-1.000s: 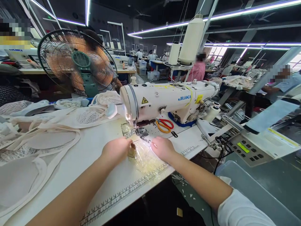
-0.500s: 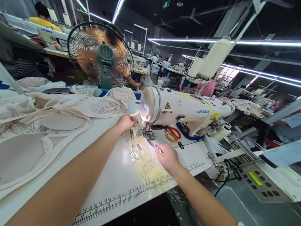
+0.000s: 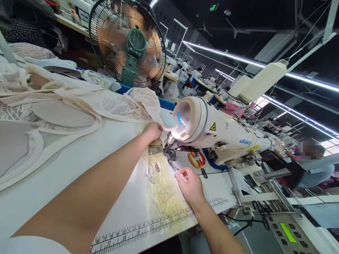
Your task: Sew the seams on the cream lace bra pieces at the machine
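Observation:
My left hand [image 3: 153,132] is closed beside the needle area of a white sewing machine [image 3: 206,121], just left of the presser foot [image 3: 169,152]. What its fingers grip is hidden. The end of a cream lace bra [image 3: 144,100] lies just behind it. My right hand [image 3: 191,187] pinches a small white strip [image 3: 183,175] in front of the metal guide [image 3: 173,166] that leads to the presser foot. Between the hands, yellowed clear film [image 3: 164,187] is taped over the table surface.
More cream bras [image 3: 66,116] are heaped along the left. Orange-and-red-handled scissors [image 3: 195,160] and a black blade [image 3: 203,173] lie under the machine arm. A large fan [image 3: 129,46] stands behind. A printed ruler [image 3: 148,225] runs along the front edge; a control panel [image 3: 287,231] is at right.
The view has tilted and shifted. My left fingertips are a little closer to the needle area. My right hand stays by the metal guide, still pinching the white strip.

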The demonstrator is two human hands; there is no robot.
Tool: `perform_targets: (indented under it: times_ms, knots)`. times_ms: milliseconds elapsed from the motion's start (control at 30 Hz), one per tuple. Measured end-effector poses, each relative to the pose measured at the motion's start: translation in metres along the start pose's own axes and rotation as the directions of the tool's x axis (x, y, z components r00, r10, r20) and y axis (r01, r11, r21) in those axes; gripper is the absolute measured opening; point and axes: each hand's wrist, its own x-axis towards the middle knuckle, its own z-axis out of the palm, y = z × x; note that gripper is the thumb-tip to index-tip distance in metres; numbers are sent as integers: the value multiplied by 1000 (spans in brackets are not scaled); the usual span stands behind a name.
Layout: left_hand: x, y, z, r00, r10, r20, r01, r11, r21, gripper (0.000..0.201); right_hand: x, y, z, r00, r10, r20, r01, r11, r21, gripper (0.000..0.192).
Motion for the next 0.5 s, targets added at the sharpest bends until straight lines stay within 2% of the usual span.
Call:
perform_targets:
  times_ms: [200,367,500]
  knots:
    - [5,0,-5,999,8,-47,-8,1000,-10,9,-1,-1,-1,1000,-5,-27,5,1000,31,22]
    - [3,-3,-10,991,0,-135,-5,999,-33,14,-1,-1,-1,999,-13,-30,14,999,30,22]
    - [-1,-6,-16,990,20,-140,-29,997,-66,17,0,0,0,999,-25,-43,27,999,27,22]
